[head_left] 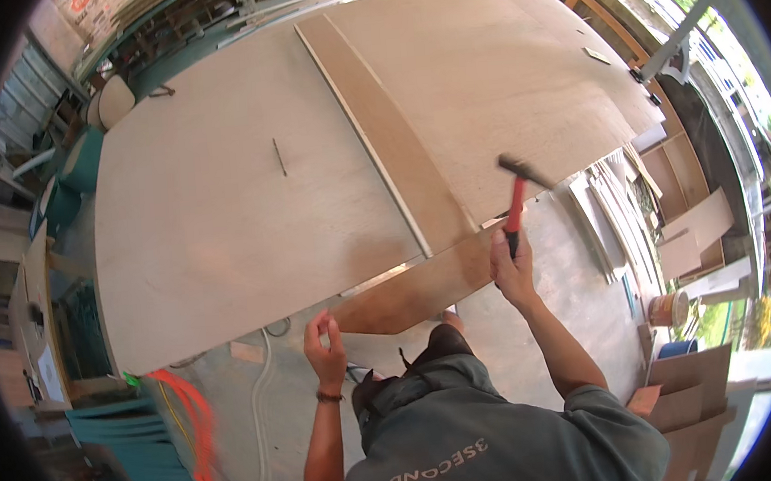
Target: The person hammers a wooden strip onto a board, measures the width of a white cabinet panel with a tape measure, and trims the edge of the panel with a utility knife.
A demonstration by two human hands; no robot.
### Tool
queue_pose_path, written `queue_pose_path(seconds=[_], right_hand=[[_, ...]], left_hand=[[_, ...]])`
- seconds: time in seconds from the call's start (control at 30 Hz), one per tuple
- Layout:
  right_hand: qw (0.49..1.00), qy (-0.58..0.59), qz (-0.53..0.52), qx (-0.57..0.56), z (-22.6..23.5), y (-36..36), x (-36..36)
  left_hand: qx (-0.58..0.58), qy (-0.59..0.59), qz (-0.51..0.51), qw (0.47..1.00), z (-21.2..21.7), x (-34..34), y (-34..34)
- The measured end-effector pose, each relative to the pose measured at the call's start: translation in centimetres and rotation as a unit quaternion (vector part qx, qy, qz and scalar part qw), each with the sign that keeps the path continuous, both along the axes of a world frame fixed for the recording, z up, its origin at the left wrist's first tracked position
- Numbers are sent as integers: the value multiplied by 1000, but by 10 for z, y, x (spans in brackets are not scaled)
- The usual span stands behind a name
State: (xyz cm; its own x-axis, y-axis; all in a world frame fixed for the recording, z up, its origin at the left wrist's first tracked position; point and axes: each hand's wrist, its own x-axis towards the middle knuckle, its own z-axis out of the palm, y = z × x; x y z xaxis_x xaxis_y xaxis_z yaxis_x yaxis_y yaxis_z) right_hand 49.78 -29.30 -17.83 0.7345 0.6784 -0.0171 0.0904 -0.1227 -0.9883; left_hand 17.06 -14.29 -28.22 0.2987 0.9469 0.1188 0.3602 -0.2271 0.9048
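My right hand (513,272) grips a claw-type hammer (516,200) by its red and black handle, its dark head raised over the near edge of a large plywood surface (223,216). The head is slightly blurred. Lower and to the left, my left hand (325,352) is closed with thumb and fingers pinched together; whatever they hold, if anything, is too small to make out. A brown board (416,292) with an angled lower edge lies between my hands along the near edge of the plywood.
A pale narrow strip (365,139) crosses the plywood beside a browner band (395,124). A thin dark rod (279,157) lies on the left part. Stacked boards (612,216) and a bucket (668,308) stand at right. A hose (259,410) and orange coil (193,424) are on the floor.
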Motion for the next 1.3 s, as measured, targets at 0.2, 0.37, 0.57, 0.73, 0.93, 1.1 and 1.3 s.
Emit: queue_pose_path(seconds=[0.2, 0.37, 0.57, 0.73, 0.93, 1.1, 1.3], right_hand=[[927, -159, 155, -304, -81, -8, 156], [925, -145, 269, -224, -111, 24, 207], [866, -240, 383, -213, -158, 62, 244], [850, -226, 404, -250, -149, 71, 245], [833, -261, 394, -287, -148, 70, 240], [834, -278, 383, -285, -137, 80, 244], [947, -221, 206, -107, -124, 179, 281]], left_hand=[[94, 68, -199, 973, -8, 199, -37], [145, 120, -330, 925, -20, 342, -91], [90, 179, -404, 893, -44, 371, -82], [84, 157, -392, 903, -42, 370, -81], [99, 143, -359, 917, -41, 369, -83], [119, 121, -303, 938, -51, 373, -84], [127, 212, -155, 957, -56, 391, -68]])
